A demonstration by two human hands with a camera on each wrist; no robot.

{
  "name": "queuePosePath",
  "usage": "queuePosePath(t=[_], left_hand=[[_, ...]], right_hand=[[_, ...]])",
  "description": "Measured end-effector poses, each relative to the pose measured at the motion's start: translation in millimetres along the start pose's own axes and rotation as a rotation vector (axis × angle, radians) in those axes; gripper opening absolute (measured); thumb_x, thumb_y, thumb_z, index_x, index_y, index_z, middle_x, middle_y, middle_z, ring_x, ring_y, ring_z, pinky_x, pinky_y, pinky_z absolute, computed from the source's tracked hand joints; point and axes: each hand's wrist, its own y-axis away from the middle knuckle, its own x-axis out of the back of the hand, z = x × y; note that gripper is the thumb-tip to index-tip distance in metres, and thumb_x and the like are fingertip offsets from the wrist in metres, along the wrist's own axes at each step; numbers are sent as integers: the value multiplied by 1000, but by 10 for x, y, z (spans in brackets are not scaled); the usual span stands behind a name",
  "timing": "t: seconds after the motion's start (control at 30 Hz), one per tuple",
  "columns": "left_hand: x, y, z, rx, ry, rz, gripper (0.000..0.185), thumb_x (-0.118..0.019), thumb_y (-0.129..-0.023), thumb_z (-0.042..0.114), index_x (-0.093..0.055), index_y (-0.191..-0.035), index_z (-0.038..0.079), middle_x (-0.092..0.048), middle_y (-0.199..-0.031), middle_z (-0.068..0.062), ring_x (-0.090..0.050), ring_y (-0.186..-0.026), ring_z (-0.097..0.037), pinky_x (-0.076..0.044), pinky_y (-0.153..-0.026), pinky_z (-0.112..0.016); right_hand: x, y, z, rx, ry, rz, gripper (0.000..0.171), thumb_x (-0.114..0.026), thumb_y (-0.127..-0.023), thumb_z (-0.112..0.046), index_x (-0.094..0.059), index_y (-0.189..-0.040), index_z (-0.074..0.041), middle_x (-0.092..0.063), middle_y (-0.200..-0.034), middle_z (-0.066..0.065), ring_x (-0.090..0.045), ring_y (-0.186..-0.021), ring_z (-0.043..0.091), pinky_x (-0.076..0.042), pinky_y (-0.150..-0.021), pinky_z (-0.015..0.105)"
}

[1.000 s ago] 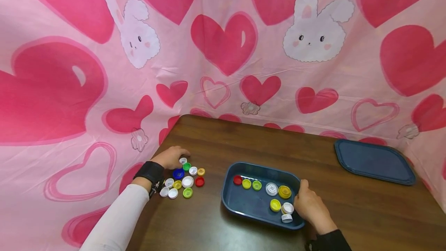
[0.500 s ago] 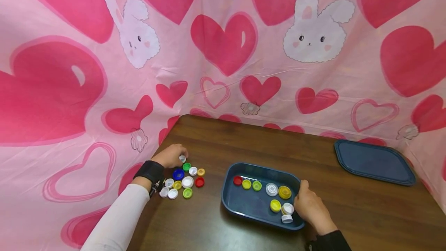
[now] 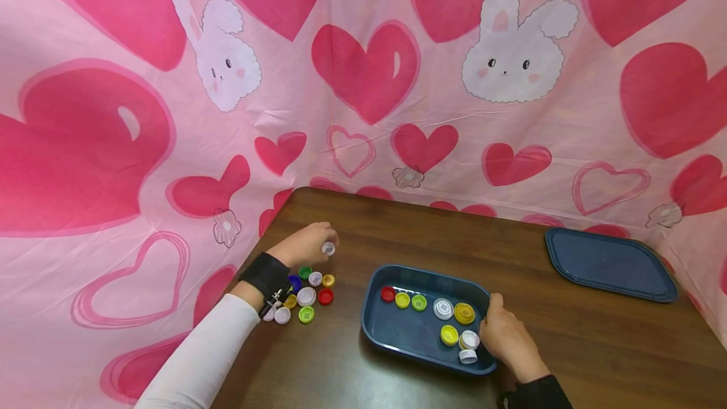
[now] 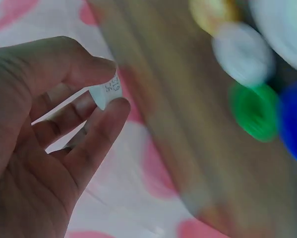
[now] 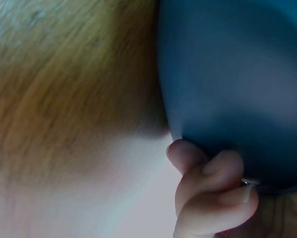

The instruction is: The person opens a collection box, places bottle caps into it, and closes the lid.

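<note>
Brown table (image 3: 307, 365), pink cloth (image 3: 443, 100) behind the blue box (image 3: 400, 331). Right hand (image 3: 507, 335) grips the box; left hand (image 3: 305, 245) pinches a white cap (image 3: 328, 248).

A pink cloth (image 3: 437, 103) hangs behind the brown wooden worktop (image 3: 363, 232) and along its left side, printed with red hearts (image 3: 366, 71), some merely outlined. Two white rabbit heads (image 3: 514, 77) look out from it, one ear flopped on each, and little sketched flowers (image 3: 409, 177) sit lower down. Over at the back right lies a flat dark-blue panel (image 3: 610, 265).

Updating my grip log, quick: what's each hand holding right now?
Left hand: closed, pinching a white cap.
Right hand: closed, gripping the deep tray.
</note>
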Motion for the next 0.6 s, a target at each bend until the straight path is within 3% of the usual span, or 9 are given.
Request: queuePosePath(t=[0.13, 0.33, 0.47, 0.6], left_hand=[[35, -89, 350, -99, -19, -9, 28, -81, -81, 2, -72, -105, 11, -62, -99, -2, -59, -95, -18, -56, -89, -34], [-1, -141, 837, -208, -59, -78, 29, -81, -82, 7, -73, -108, 15, -61, -101, 2, -57, -98, -16, -56, -89, -32], [-62, -153, 1051, -234, -98, -140, 33, -81, -83, 9, -73, -114, 16, -62, -106, 2, -57, -102, -16, -56, -90, -30], [-120, -162, 1165, -246, -122, -187, 34, -82, -83, 10, -73, -115, 18, -63, -109, 2, -59, -104, -15, -56, -90, -28]], right_hand=[[1, 0, -14, -1, -2, 5, 46, -51, -96, -6, -27, -131, 12, -58, -93, 28, -58, -68, 29, -53, -60, 41], [-3, 13, -8, 11, -5, 12, 44, -52, -96, -6, -29, -129, 12, -58, -91, 27, -57, -68, 28, -53, -60, 41], [-6, 20, 7, 14, 0, 20, 44, -53, -96, -6, -29, -129, 12, -58, -92, 28, -57, -69, 29, -53, -60, 42], [1, 24, 12, 14, 1, 22, 45, -53, -96, -7, -29, -130, 12, -59, -93, 28, -57, -69, 29, -53, -61, 43]])
